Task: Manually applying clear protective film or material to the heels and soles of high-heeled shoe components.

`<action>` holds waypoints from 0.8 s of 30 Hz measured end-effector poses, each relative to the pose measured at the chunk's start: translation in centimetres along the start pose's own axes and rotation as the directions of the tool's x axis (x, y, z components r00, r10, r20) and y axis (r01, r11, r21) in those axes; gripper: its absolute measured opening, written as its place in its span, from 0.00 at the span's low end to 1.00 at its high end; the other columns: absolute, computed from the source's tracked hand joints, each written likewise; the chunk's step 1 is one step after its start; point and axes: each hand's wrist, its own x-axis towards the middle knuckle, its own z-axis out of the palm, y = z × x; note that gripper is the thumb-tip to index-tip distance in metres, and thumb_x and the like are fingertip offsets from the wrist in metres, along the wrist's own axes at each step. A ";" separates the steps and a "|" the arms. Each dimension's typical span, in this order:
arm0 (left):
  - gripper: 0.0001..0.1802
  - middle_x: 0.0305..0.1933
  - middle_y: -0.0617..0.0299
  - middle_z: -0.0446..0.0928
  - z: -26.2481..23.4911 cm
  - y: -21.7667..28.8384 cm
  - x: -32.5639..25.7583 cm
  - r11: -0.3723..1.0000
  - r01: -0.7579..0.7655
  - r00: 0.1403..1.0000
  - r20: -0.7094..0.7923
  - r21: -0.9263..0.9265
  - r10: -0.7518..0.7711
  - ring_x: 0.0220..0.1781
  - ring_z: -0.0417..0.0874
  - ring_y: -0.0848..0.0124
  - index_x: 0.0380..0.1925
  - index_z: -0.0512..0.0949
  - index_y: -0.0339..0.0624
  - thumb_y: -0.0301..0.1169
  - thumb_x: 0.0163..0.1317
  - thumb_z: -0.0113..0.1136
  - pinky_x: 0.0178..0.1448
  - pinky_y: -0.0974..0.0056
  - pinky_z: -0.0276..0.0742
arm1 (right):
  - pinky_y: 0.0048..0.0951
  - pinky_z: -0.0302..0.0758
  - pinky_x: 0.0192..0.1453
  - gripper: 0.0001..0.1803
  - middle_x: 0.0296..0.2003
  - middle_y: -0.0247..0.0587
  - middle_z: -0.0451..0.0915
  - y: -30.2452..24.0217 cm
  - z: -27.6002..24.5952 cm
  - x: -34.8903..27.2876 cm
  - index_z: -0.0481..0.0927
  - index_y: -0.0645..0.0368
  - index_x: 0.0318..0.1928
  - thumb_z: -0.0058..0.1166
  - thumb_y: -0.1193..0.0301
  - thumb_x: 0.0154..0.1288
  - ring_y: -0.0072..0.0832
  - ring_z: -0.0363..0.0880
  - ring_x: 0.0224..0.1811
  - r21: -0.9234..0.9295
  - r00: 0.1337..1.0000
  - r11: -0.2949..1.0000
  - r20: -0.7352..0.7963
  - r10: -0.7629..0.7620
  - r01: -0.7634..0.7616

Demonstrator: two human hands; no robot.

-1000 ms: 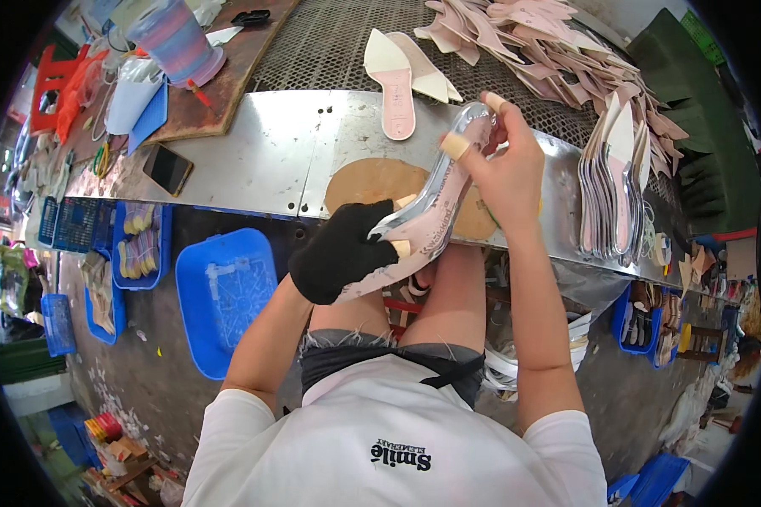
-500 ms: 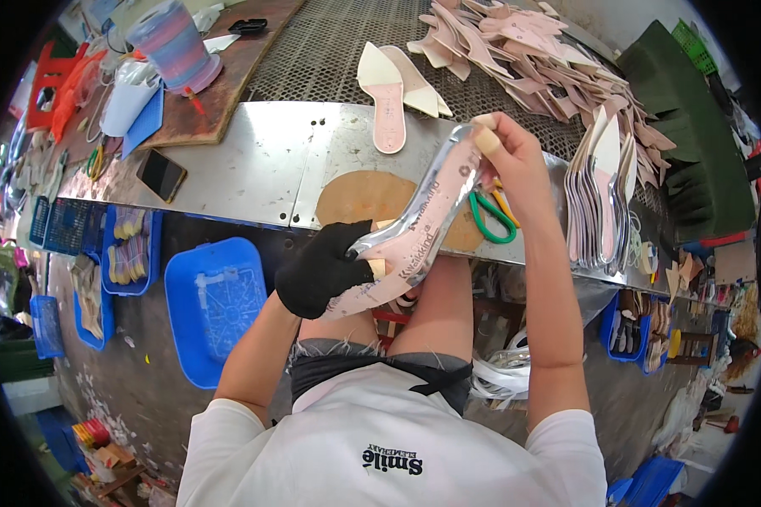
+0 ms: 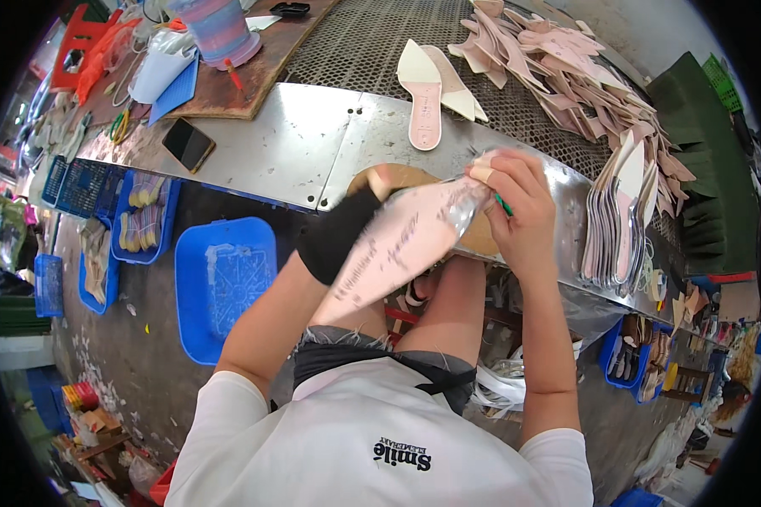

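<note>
1. The left hand (image 3: 340,230), in a black glove, is closed around the lower part of a long pointed pink insole (image 3: 402,249). It grips from the left, with its fingers hidden behind the piece.
2. The right hand (image 3: 516,211) is bare, with tape on a fingertip. It is curled shut over the insole's upper tip. Something thin and green (image 3: 503,203) shows just under its fingers; what it is cannot be told.
3. The insole hangs between the two hands, slanted from the right hand down toward the person's lap. It is clear of the metal bench (image 3: 313,148). Its face looks glossy and carries dark markings.
4. Just behind the left hand a brown pad (image 3: 397,177) lies on the bench edge. Farther beyond both hands, two pale insoles (image 3: 427,93) lie on the mesh.
5. To the right of the right hand stands a stack of insoles (image 3: 621,220) on edge. Beyond it a loose pile of pink pieces (image 3: 558,68) is spread out.
6. Left of the left hand, a phone (image 3: 188,144) lies on the bench and a blue tray (image 3: 224,283) sits on the floor below.
7. Judgement: the step in hand seems to be working or checking the insole's tip. The next move would need the left hand to hold the piece steady while the right fingers act at the point.
</note>
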 end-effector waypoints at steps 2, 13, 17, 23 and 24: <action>0.24 0.37 0.58 0.79 0.4 2.2 -0.4 0.907 -0.122 0.989 0.123 0.403 0.078 0.34 0.82 0.71 0.54 0.71 0.37 0.45 0.68 0.46 0.33 0.71 0.78 | 0.25 0.71 0.45 0.06 0.29 0.35 0.76 0.1 -0.2 -1.6 0.82 0.59 0.36 0.57 0.77 0.55 0.24 0.76 0.42 0.251 0.931 0.900 0.182 0.317 -0.356; 0.12 0.28 0.63 0.78 1.9 -1.3 3.0 0.633 -0.222 0.818 -0.211 0.742 0.535 0.27 0.78 0.79 0.40 0.79 0.34 0.32 0.63 0.57 0.32 0.73 0.76 | 0.17 0.73 0.33 0.12 0.28 0.29 0.80 -1.8 1.0 -4.6 0.82 0.66 0.38 0.54 0.68 0.66 0.13 0.75 0.30 0.751 0.555 -0.020 0.505 0.661 -0.660; 0.14 0.28 0.63 0.79 3.6 -2.7 3.2 0.726 -0.229 0.853 -0.226 0.648 0.471 0.29 0.78 0.81 0.41 0.79 0.32 0.33 0.62 0.59 0.34 0.74 0.76 | 0.16 0.59 0.25 0.11 0.20 0.24 0.70 -0.6 0.1 -4.9 0.80 0.67 0.33 0.53 0.70 0.66 0.10 0.63 0.23 0.518 0.698 0.512 0.267 0.664 -0.685; 0.14 0.22 0.65 0.76 4.5 -4.0 6.2 0.700 -0.156 0.828 -0.294 0.697 0.478 0.24 0.73 0.81 0.38 0.79 0.32 0.34 0.64 0.57 0.30 0.72 0.71 | 0.17 0.61 0.27 0.12 0.23 0.23 0.73 2.6 1.1 -7.2 0.81 0.64 0.37 0.52 0.67 0.65 0.11 0.65 0.26 0.621 0.646 0.391 0.253 0.720 -0.679; 0.13 0.20 0.67 0.74 2.3 -4.7 7.5 0.398 -0.240 0.758 -0.086 0.886 0.647 0.22 0.70 0.81 0.35 0.80 0.34 0.35 0.64 0.56 0.27 0.68 0.68 | 0.16 0.59 0.27 0.13 0.24 0.21 0.71 3.6 1.4 -7.5 0.81 0.62 0.37 0.52 0.64 0.66 0.10 0.64 0.25 0.647 0.632 0.337 0.294 0.717 -0.684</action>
